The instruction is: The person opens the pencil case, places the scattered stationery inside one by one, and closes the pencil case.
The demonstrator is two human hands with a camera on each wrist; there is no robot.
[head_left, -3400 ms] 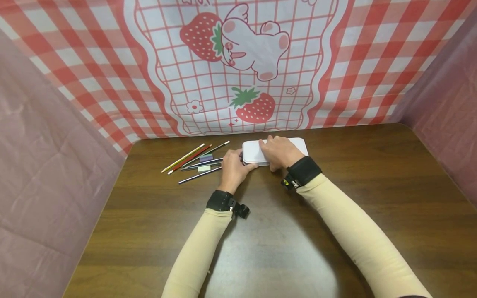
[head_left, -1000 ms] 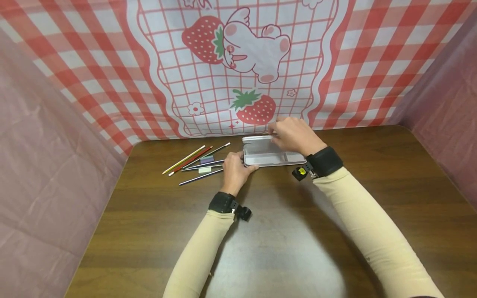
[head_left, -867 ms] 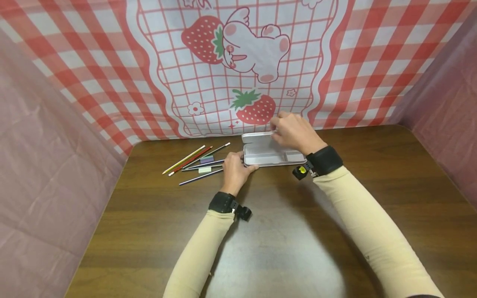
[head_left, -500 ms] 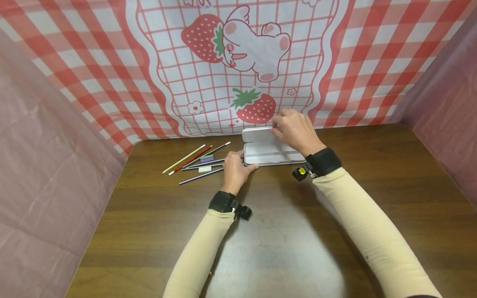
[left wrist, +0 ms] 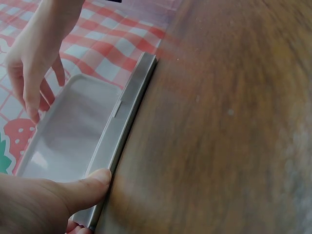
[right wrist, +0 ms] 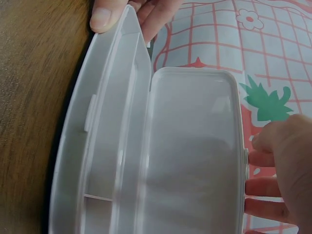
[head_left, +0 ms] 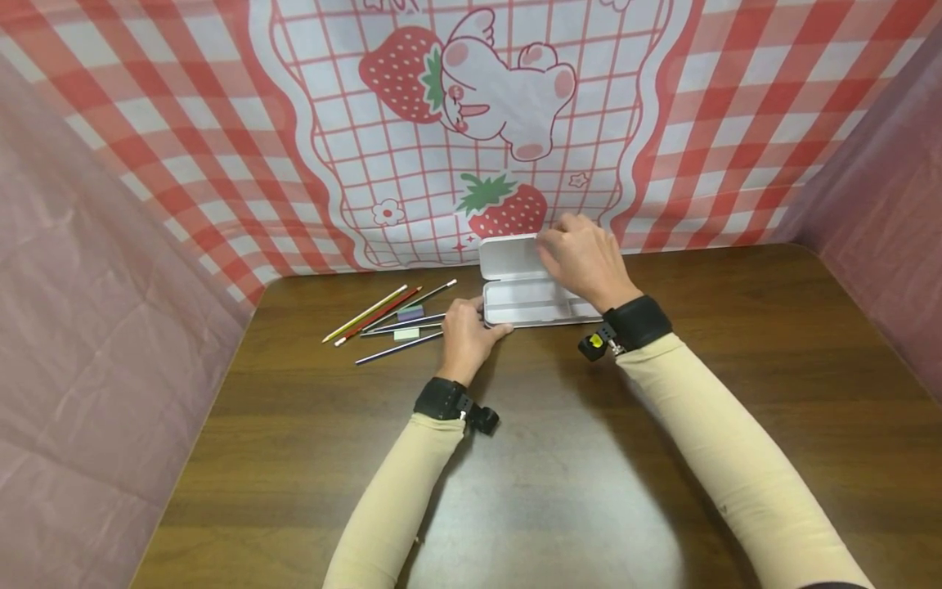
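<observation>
A white pencil case [head_left: 526, 312] lies near the back of the table with its lid [head_left: 508, 258] raised and leaning back. Inside, dividers split the tray [right wrist: 109, 146] into compartments, which look bare where they show. My left hand [head_left: 464, 337] grips the case's left end, the thumb [left wrist: 90, 191] on the front wall. At the lid's free edge is my right hand [head_left: 586, 260], its fingertips [right wrist: 263, 187] curled against the rim. Part of the lid is hidden behind this hand in the head view.
Left of the case lie several pencils, among them a yellow one [head_left: 364, 314] and a red one [head_left: 383, 312]. A purple eraser [head_left: 410, 312] and a pale green eraser [head_left: 406, 334] sit among them. A checked cloth [head_left: 309, 180] hangs behind the table.
The case was closed at first; my right hand has swung the lid up and back, showing the inside. My left hand has stayed at the case's left end.
</observation>
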